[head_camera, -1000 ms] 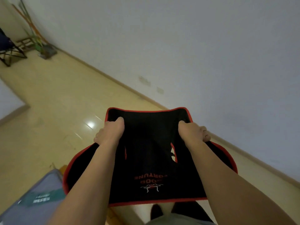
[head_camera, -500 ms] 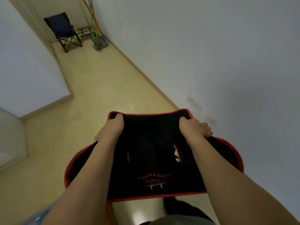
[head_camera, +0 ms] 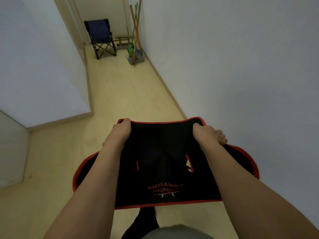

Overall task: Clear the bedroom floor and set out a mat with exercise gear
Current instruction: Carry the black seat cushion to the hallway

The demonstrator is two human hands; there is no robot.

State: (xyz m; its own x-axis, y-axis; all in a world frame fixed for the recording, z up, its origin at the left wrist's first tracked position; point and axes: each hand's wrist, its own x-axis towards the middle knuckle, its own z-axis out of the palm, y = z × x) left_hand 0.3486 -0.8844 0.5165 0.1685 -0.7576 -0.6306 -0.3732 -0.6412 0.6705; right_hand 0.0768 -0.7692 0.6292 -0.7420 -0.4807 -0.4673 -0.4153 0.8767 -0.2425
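grip: my left hand (head_camera: 119,135) and right hand (head_camera: 208,136) clutch the mat (head_camera: 164,163) | risk: limp sides sag below the hands, may snag my foot (head_camera: 145,221) under the mat

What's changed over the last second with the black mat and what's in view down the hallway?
The view has swung left: the folding chair and the brooms, formerly at the upper left edge, now sit near the top centre, and the grey item at lower left has gone from view. Unchanged: the left hand and right hand grip the far edge of the black mat, held off the floor.
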